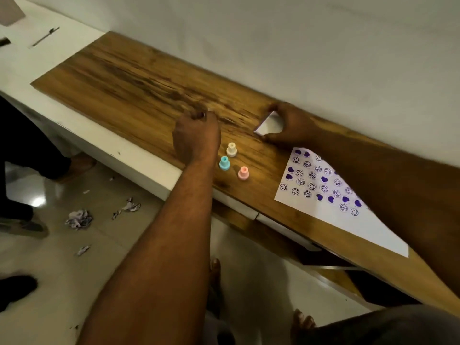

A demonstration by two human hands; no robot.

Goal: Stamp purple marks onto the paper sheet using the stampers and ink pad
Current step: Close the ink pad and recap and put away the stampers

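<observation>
My right hand [288,123] grips a small white square case, apparently the ink pad [270,125], tilted up off the wooden tabletop [129,78] near the wall. My left hand [196,135] rests on the wood as a closed fist; a tiny pale sliver shows at its fingertips, and I cannot tell what it is. Just right of the left wrist stand three upright stampers: cream [231,149], blue [224,163] and pink [243,173]. The paper sheet [348,225] lies at the right, covered with several purple hearts and smiley faces and partly hidden by my right forearm.
A wall runs close behind the tabletop. A white counter [62,36] at the far left carries a pen [46,36]. Crumpled paper scraps [79,219] lie on the tiled floor. Another person's feet [22,225] stand at the left. My bare feet [302,324] show below.
</observation>
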